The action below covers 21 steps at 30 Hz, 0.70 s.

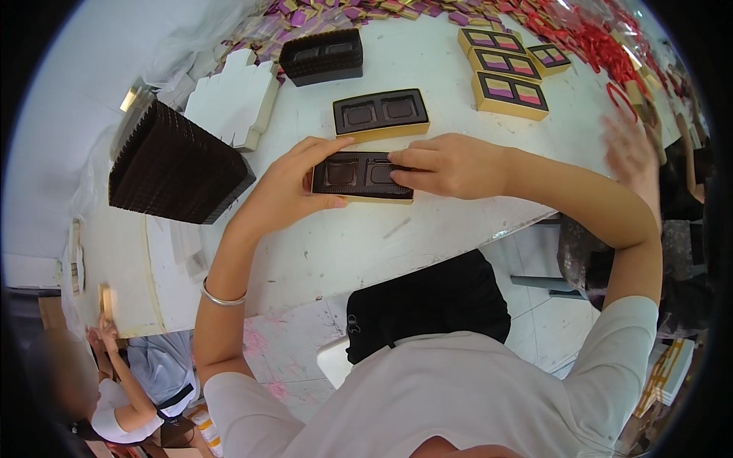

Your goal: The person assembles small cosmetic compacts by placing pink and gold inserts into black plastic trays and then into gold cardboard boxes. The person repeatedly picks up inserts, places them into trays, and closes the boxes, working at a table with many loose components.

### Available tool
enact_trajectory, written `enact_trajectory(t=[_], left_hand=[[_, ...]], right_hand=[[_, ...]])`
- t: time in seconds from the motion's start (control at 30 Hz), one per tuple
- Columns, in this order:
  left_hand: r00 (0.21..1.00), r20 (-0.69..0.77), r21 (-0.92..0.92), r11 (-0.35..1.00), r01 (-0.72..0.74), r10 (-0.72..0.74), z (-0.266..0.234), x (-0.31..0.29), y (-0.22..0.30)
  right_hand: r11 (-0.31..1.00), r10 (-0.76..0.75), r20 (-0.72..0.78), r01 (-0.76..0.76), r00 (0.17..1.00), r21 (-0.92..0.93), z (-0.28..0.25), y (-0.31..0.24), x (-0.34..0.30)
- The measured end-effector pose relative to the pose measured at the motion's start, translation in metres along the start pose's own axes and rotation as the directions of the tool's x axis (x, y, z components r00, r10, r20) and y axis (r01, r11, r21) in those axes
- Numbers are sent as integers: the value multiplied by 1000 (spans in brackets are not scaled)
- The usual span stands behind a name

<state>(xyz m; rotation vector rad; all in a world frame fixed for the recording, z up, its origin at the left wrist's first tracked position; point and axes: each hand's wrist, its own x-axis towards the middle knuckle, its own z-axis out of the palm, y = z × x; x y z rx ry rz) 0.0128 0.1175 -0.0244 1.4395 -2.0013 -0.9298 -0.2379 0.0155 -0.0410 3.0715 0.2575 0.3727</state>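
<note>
A shallow gold box [385, 200] stands on the table in front of me, with a dark brown two-compartment plastic tray [340, 174] in it. My left hand [284, 187] is wrapped round the box's left end, thumb along the near side and fingers at the far side. The bent fingers of my right hand [450, 168] press together on the tray's right compartment and edge; their tips are partly hidden. Just beyond stands another gold box [416, 129] holding the same kind of tray, both of its compartments empty.
Tall nested brown trays [175, 164] lean at the left, beside stacked white cartons [229, 99]. A shorter tray stack [321, 57] stands behind. Filled gold boxes [510, 91] sit at the right, near red ribbons [588, 46]. Purple and gold pieces [366, 11] cover the far edge. Co-workers sit at both sides.
</note>
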Motion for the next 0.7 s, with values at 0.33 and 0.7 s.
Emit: enact_trajectory(t=[0.33, 0.7], left_hand=[[996, -69, 91, 994, 57, -51, 11, -6, 7], [931, -348, 440, 896, 63, 105, -16, 55, 9]], right_hand=[[985, 134, -17, -132, 991, 110, -7, -8, -5], [665, 710, -359, -745, 606, 58, 10, 206, -10]])
